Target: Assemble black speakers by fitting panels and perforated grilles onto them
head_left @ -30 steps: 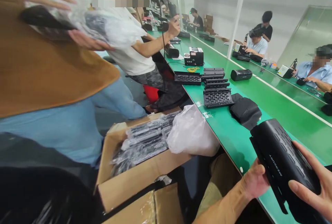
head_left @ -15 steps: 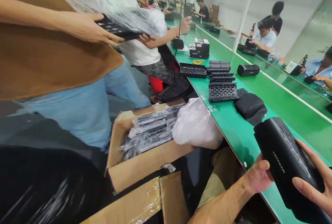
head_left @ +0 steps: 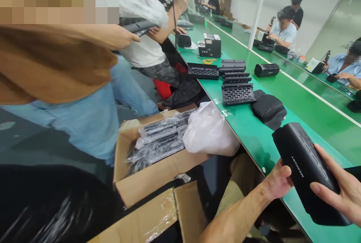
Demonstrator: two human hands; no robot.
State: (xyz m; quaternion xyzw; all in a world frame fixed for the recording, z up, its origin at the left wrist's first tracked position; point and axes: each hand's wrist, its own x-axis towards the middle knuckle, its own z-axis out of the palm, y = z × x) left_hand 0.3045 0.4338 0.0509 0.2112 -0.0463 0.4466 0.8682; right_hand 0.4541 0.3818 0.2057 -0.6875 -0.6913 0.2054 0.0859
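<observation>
Both my hands hold a long black speaker body with a white logo, above the near edge of the green bench. My left hand grips its underside near the end facing me. My right hand wraps over the far end, fingers curled round it. Beyond the speaker a folded black cloth lies on the bench, with black perforated grille panels stacked behind it.
An open cardboard box of bagged black parts and a white plastic bag sit left of the bench. A standing person in a brown top holds a black panel. Other workers sit along the line; another speaker lies farther back.
The standing person has pulled the black panel out of its clear bag and holds it lower. My hands have kept the speaker, shifting it slightly upward.
</observation>
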